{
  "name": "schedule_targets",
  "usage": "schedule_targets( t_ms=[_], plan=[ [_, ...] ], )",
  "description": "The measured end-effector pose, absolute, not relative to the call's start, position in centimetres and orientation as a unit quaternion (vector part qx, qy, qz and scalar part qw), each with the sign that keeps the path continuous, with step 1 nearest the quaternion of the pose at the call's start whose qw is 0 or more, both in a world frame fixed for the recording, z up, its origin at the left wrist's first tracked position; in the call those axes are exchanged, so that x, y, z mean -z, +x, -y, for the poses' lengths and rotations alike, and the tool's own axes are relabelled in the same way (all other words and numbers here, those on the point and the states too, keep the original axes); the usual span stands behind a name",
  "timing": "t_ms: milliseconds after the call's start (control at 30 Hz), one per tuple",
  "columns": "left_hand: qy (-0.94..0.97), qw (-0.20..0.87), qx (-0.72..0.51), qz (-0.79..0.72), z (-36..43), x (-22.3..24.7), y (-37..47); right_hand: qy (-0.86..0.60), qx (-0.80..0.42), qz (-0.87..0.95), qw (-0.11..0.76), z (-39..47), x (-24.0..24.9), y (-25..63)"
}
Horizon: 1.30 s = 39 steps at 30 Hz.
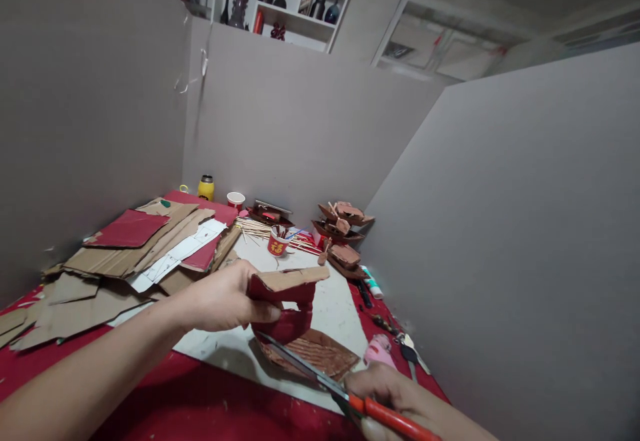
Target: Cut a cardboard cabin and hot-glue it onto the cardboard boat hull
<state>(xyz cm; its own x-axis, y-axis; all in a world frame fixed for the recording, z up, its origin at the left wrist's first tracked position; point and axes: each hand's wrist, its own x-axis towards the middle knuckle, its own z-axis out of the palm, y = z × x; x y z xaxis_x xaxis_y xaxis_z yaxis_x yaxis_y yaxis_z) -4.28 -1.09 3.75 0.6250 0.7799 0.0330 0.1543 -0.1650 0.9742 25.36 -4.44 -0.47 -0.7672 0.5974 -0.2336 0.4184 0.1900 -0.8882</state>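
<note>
Ok, on my feed: L hand [225,304] pinches bent cardboard [287,324], red w/ a tan flap & ragged gap, above the tabletop [200,407]; R hand [390,394] grips red-handled scissors [360,404], metal blades nr its lower edge. Beneath: brown ridged piece [320,354] on white sheet [325,301].

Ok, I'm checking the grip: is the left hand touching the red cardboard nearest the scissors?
Touching. The head view shows the left hand gripping the cardboard, its thumb lying across the red side.
</note>
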Motion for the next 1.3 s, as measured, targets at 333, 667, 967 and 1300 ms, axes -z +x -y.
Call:
schedule_targets(
  t_ms=[333,667,967,1300],
  plan=[
    [0.673,0.562,-0.326,-0.354,1.2,-3.3,-4.0,-0.377,-0.491,0.777,0.117,4.7,0.8,25.9],
    [0.625,0.596,-0.377,-0.334,1.8,-3.1,-2.7,-0.325,-0.592,0.733,0.082,4.2,0.6,24.5],
    [0.639,0.584,-0.371,-0.335,1.9,-3.2,-2.8,-0.327,-0.618,0.709,0.094,4.4,1.4,24.4],
    [0.63,0.605,-0.346,-0.342,2.5,-3.1,-2.9,-0.37,-0.512,0.771,0.08,5.0,0.8,24.5]
  ],
)
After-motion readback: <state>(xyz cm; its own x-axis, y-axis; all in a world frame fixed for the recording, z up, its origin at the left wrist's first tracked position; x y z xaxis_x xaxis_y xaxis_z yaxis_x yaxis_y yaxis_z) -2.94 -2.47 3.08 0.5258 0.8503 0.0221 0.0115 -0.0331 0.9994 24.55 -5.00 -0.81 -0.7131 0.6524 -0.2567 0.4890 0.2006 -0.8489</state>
